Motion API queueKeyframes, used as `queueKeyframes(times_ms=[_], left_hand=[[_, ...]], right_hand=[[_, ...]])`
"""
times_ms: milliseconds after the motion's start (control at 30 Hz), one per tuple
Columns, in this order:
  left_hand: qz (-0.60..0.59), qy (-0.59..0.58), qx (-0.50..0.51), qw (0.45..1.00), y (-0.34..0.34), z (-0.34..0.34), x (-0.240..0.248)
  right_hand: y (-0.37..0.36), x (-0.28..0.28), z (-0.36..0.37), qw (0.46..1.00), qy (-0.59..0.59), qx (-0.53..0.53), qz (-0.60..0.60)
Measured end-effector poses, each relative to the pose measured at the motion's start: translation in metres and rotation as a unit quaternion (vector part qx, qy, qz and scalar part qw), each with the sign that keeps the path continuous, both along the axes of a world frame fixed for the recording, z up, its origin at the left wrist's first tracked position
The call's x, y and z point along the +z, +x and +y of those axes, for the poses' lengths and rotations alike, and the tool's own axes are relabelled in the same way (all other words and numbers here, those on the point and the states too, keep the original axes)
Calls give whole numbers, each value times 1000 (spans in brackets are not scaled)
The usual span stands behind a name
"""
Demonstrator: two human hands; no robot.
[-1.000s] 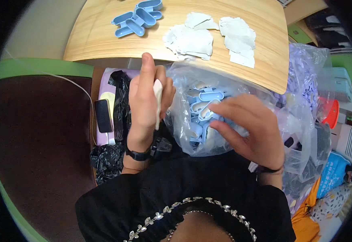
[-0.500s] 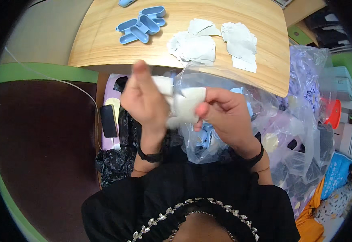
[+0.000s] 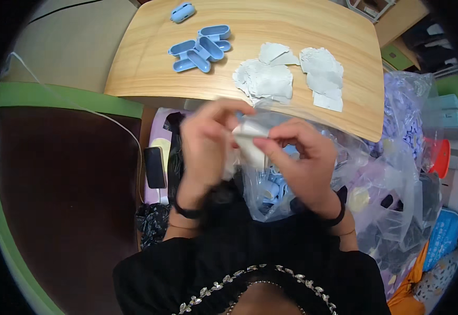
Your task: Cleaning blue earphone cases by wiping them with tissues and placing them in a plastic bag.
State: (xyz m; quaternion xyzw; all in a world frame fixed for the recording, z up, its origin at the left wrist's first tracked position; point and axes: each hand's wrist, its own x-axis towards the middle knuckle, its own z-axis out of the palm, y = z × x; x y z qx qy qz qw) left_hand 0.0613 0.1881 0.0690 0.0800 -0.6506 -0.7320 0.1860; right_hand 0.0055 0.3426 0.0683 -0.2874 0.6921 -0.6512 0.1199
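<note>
In front of my chest, my right hand (image 3: 305, 160) pinches a small white paper-like sheet (image 3: 252, 149) between thumb and fingers; the sheet looks bent or folded. My left hand (image 3: 205, 139) is at the sheet's left side, its fingers curled toward the upper edge. Motion smears those fingers, so their grip on it is unclear. Below the hands hangs a clear plastic bag (image 3: 263, 207) with several light blue plastic parts (image 3: 273, 189) inside. On the table beyond lie torn white pieces (image 3: 265, 81) in an overlapping pile, and a second pile (image 3: 323, 76) to its right.
Open light blue cases (image 3: 203, 50) and a closed one (image 3: 182, 11) lie on the wooden table (image 3: 150, 63). A phone (image 3: 155, 167) with a cable rests left of my arms beside black plastic bags (image 3: 153, 223). A dark brown panel (image 3: 66, 173) fills the left; bags of purple parts (image 3: 405, 115) stand right.
My left hand has turned from an upright thumb to fingers curled toward the white sheet. The right hand keeps its pinch. The view has shifted, bringing more of the table into sight.
</note>
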Motion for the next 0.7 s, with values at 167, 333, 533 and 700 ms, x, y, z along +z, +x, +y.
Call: queueKeyframes(times_ms=[167, 333, 533, 700], left_hand=[[137, -157, 223, 952, -14, 26, -15], [-49, 95, 194, 975, -17, 8, -13], [-97, -387, 236, 886, -84, -113, -46], [-180, -564, 117, 797, -106, -129, -56]], right_hand=[[5, 5, -4, 997, -13, 72, 20], [-4, -2, 5, 952, -156, 156, -214], [-19, 7, 28, 954, -201, 55, -214], [-25, -4, 46, 964, -175, 9, -202]])
